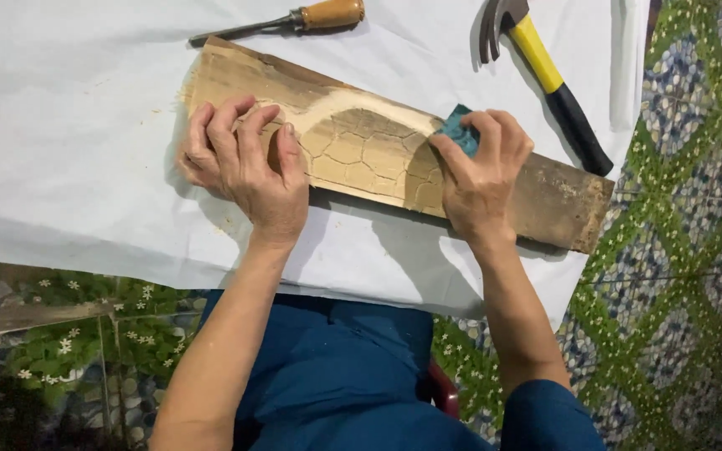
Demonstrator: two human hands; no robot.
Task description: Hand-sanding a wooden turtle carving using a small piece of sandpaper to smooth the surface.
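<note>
Shell pattern on the plank (361, 150) is cut already; right hand (480, 171) pinches a sanding pad (460, 129) mid-smoothing, left hand (244, 163) spread flat bracing it.

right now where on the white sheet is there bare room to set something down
The widest bare patch of the white sheet lies left of the wooden plank, beyond the left hand. A narrower strip runs between the plank's near edge and the sheet's near edge. The top right is crowded: chisel, hammer, and the right hand pressing a teal pad.
</note>
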